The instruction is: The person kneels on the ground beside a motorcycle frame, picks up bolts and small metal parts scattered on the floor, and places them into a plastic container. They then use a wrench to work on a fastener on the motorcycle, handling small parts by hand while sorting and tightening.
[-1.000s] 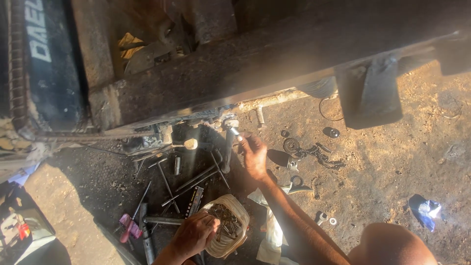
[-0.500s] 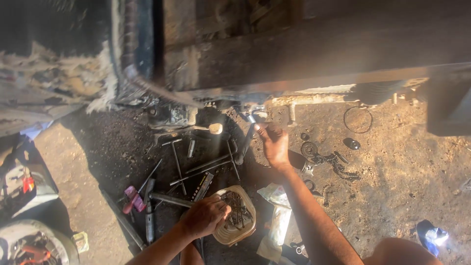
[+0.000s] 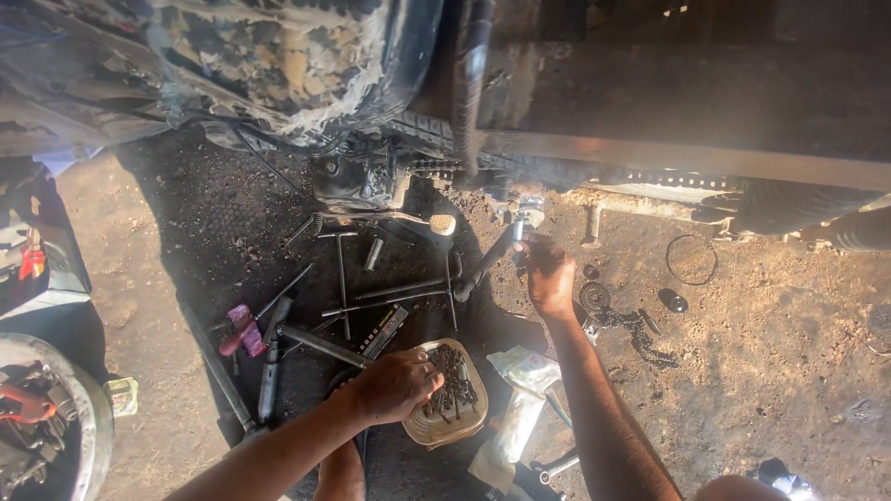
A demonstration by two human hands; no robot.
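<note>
While your left hand (image 3: pixel 394 382) rests curled over the rim of the tan dish (image 3: pixel 452 394) of dark small parts on the ground, your right hand (image 3: pixel 549 276) grips a metal tool (image 3: pixel 522 225) under the motorcycle (image 3: pixel 371 111), fingers wrapped around it.

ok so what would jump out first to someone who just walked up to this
Probably the two bare arms reaching in from the bottom: the left hand rests on the rim of a shallow tan dish of dark metal bits, while the right hand grips a tool up by the machine's underside. Next, the long metal tools scattered over the dark mat between them, and the loose black ring on the dirt to the right.
</note>
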